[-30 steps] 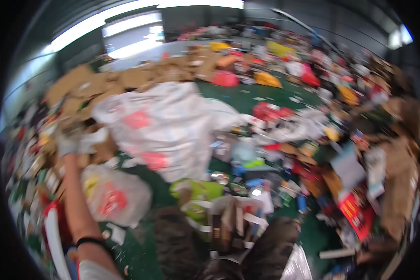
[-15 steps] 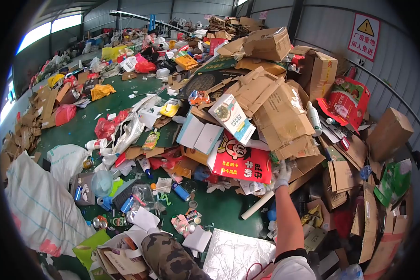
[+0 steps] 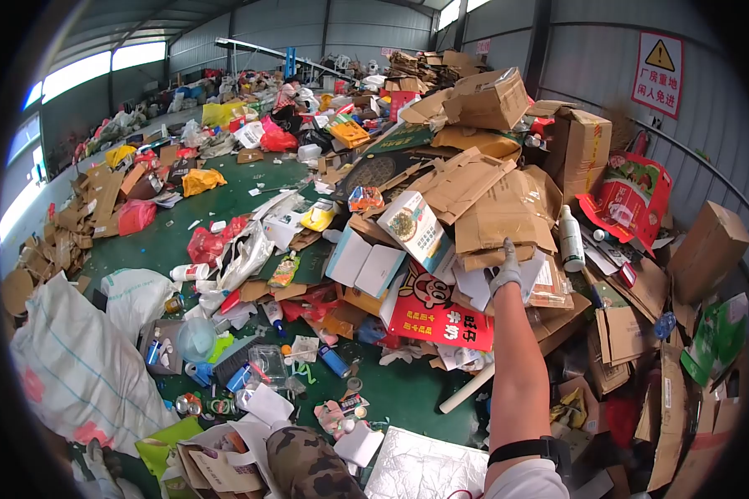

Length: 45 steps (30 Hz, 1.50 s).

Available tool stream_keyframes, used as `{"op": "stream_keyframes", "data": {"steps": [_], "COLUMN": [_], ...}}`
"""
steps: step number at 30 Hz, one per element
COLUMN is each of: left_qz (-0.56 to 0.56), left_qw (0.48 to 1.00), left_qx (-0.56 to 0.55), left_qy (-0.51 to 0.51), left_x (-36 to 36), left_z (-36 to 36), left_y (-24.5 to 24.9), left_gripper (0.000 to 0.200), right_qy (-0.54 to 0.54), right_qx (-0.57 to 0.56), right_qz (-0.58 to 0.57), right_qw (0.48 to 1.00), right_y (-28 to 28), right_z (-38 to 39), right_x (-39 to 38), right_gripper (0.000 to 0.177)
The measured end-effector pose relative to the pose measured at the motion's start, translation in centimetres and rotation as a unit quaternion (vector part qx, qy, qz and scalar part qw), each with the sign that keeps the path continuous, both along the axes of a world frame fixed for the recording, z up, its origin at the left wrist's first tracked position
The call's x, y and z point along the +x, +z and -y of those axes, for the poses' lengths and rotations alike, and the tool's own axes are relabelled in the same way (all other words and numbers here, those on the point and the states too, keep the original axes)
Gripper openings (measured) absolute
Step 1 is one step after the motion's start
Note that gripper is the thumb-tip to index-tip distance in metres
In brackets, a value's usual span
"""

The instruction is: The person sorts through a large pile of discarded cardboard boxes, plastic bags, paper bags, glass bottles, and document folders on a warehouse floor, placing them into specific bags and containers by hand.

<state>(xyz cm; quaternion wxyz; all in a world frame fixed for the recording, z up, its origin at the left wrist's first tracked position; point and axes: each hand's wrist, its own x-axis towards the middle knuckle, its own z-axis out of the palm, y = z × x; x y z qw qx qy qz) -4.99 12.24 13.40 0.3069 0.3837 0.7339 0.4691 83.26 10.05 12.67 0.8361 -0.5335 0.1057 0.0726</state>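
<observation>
My right hand (image 3: pixel 505 273), in a pale glove, grips the near edge of a flattened cardboard box (image 3: pixel 495 220), thumb up over the board. White sheets (image 3: pixel 473 287) show beside the wrist, and a red printed carton panel (image 3: pixel 441 320) lies just left of my forearm. A white and blue printed box (image 3: pixel 416 224) leans on the pile further left. At the dim lower left edge, my gloved left hand (image 3: pixel 100 466) shows in part below a white woven sack (image 3: pixel 87 366); I cannot tell how its fingers are set.
Cardboard is heaped along the right, with a white bottle (image 3: pixel 571 239) and a red gift bag (image 3: pixel 628 200) on it. A white tube (image 3: pixel 466 388) juts from the pile. Small litter covers the green floor (image 3: pixel 399 391) ahead of my camouflage-clad knee (image 3: pixel 304 461). Foil-like silver sheeting (image 3: pixel 429 466) lies close by.
My right hand has moved up and away from beside the red panel to the cardboard's near edge. That edge is raised, with white sheets now showing underneath. The view has shifted slightly.
</observation>
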Motion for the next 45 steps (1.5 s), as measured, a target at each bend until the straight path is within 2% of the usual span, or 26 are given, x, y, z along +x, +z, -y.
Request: {"op": "stream_keyframes", "data": {"steps": [3, 4, 5, 6, 7, 8, 9, 10, 12, 13, 14, 15, 17, 20, 23, 25, 26, 27, 28, 31, 32, 34, 37, 41, 43, 45], "left_qz": [0.033, 0.035, 0.037, 0.041, 0.042, 0.055, 0.061, 0.066, 0.066, 0.064, 0.113, 0.121, 0.140, 0.298, 0.455, 0.387, 0.363, 0.420, 0.425, 0.432, 0.410, 0.272, 0.218, 0.010, -0.041, 0.155], "left_qw": [0.996, 0.995, 0.994, 0.993, 0.993, 0.995, 0.995, 0.995, 0.993, 0.991, 0.982, 0.978, 0.967, 0.904, 0.762, 0.783, 0.806, 0.744, 0.759, 0.803, 0.815, 0.815, 0.843, 0.892, 0.895, 0.856], "left_qx": [0.007, -0.005, -0.016, -0.028, -0.043, -0.003, 0.016, 0.036, 0.057, 0.078, 0.090, 0.107, 0.143, 0.100, -0.002, -0.118, -0.210, -0.280, -0.271, -0.196, -0.184, -0.231, -0.163, -0.188, -0.184, -0.185], "left_qy": [-0.082, -0.092, -0.100, -0.106, -0.106, -0.083, -0.074, -0.066, -0.083, -0.093, -0.118, -0.129, -0.155, -0.289, -0.462, -0.472, -0.418, -0.438, -0.412, -0.359, -0.365, -0.456, -0.464, -0.411, -0.405, -0.458], "left_x": [-1.2, -3.6, -7.0, -9.6, -12.5, -13.5, -13.3, -13.0, -10.6, -10.1, -8.0, -4.5, 4.4, 15.1, 25.1, 31.8, 34.8, 36.9, 38.5, 40.7, 40.5, 39.2, 37.7, 37.6, 37.3, 37.5], "left_z": [-0.6, -1.4, -3.0, -4.4, -5.4, -6.3, -5.8, -5.3, -4.6, -4.6, -4.0, -3.3, -1.9, -0.2, 0.4, 1.1, 1.9, 2.0, 2.8, 5.6, 6.2, 5.6, 6.4, 5.5, 5.9, 7.3], "left_y": [-1.6, -3.6, -6.4, -8.7, -11.1, -12.9, -12.8, -12.7, -10.6, -10.4, -8.8, -6.7, -2.3, 1.8, 1.2, -3.8, -3.8, -6.3, -8.9, -12.9, -13.8, -15.2, -13.1, -15.6, -15.1, -16.8], "left_gripper": [0.029, 0.030, 0.030, 0.031, 0.033, 0.026, 0.025, 0.024, 0.027, 0.027, 0.030, 0.032, 0.038, 0.048, 0.055, 0.064, 0.056, 0.046, 0.043, 0.047, 0.052, 0.066, 0.078, 0.077, 0.083, 0.095], "right_qy": [0.013, 0.081, 0.110, 0.099, 0.098, 0.131, 0.099, 0.111, 0.067, 0.105, 0.080, 0.088, 0.107, 0.210, 0.322, 0.338, 0.391, 0.443, 0.369, 0.375, 0.411, 0.409, 0.407, 0.413, 0.392, 0.386], "right_qx": [0.045, 0.100, 0.087, -0.093, -0.065, -0.123, -0.167, -0.118, -0.065, -0.030, -0.112, -0.033, 0.007, 0.009, 0.111, 0.126, 0.159, 0.190, 0.106, 0.020, 0.099, 0.093, 0.063, 0.057, 0.131, 0.128], "right_qz": [-0.031, -0.049, -0.041, -0.010, 0.016, 0.017, 0.055, -0.017, 0.038, -0.006, -0.061, -0.054, -0.027, -0.152, -0.196, -0.249, -0.253, -0.257, -0.297, -0.358, -0.372, -0.411, -0.439, -0.425, -0.427, -0.413], "right_qw": [0.998, 0.990, 0.989, 0.991, 0.993, 0.984, 0.979, 0.987, 0.995, 0.994, 0.989, 0.994, 0.994, 0.966, 0.920, 0.899, 0.871, 0.838, 0.874, 0.855, 0.826, 0.809, 0.798, 0.803, 0.805, 0.815], "right_y": [0.5, -1.6, -3.1, -5.6, -8.7, -7.9, -7.5, -7.1, -12.3, -14.7, -14.3, -19.1, -20.2, -21.2, -19.5, -15.3, -15.7, -15.9, -12.7, -14.3, -17.4, -17.5, -16.4, -15.2, -13.8, -11.4], "right_z": [-0.8, -0.4, -0.3, -0.6, -1.0, -0.1, 0.1, 1.7, 2.8, 4.2, 5.7, 7.2, 10.9, 16.9, 21.6, 22.6, 23.8, 25.0, 24.4, 26.9, 29.3, 30.1, 30.0, 30.3, 30.1, 29.0], "right_x": [1.2, 4.0, 5.7, 9.1, 11.7, 8.8, 5.0, 0.5, -3.3, -5.2, -9.5, -9.7, -16.2, -23.1, -29.3, -33.9, -34.7, -35.4, -38.5, -41.5, -41.1, -41.4, -41.5, -40.9, -40.7, -41.1], "right_gripper": [0.057, 0.072, 0.059, 0.053, 0.052, 0.052, 0.024, 0.022, 0.016, 0.013, 0.009, 0.009, 0.008, 0.007, 0.019, 0.020, 0.019, 0.019, 0.023, 0.029, 0.031, 0.029, 0.020, 0.016, 0.011, 0.012]}}
